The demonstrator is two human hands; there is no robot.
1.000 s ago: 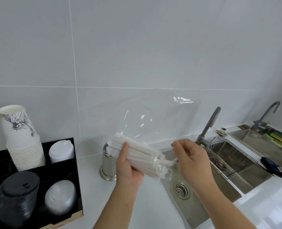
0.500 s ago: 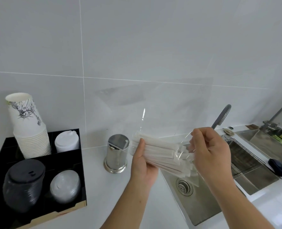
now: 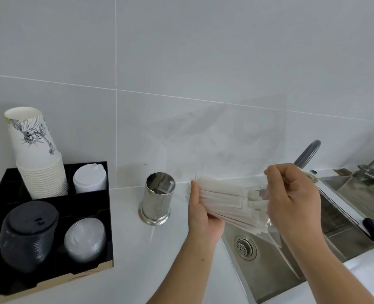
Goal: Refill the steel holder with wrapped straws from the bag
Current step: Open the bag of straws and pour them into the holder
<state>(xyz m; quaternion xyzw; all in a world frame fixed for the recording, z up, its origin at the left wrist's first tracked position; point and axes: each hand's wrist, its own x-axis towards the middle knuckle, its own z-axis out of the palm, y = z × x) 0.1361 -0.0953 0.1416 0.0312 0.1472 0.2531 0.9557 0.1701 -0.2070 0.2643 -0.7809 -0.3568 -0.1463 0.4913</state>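
A shiny steel holder [image 3: 158, 198] stands upright on the white counter, with a few wrapped straws low inside it. Just to its right, my left hand [image 3: 200, 212] grips a bundle of white wrapped straws [image 3: 225, 201] from below, held roughly level above the sink's left edge. The clear plastic bag [image 3: 214, 141] still surrounds the bundle and rises up against the wall. My right hand [image 3: 291, 194] pinches the bag at the straws' right ends.
A black organiser [image 3: 89, 227] at the left holds stacked paper cups [image 3: 36, 154], white lids, black lids [image 3: 28, 233] and clear lids. A steel sink [image 3: 269, 270] with a drain and a tap [image 3: 306, 153] lies below my hands and to the right.
The view has shifted so the holder stands further left of the straws. My right hand has closed on the bag at the straw ends and the bundle has levelled out.
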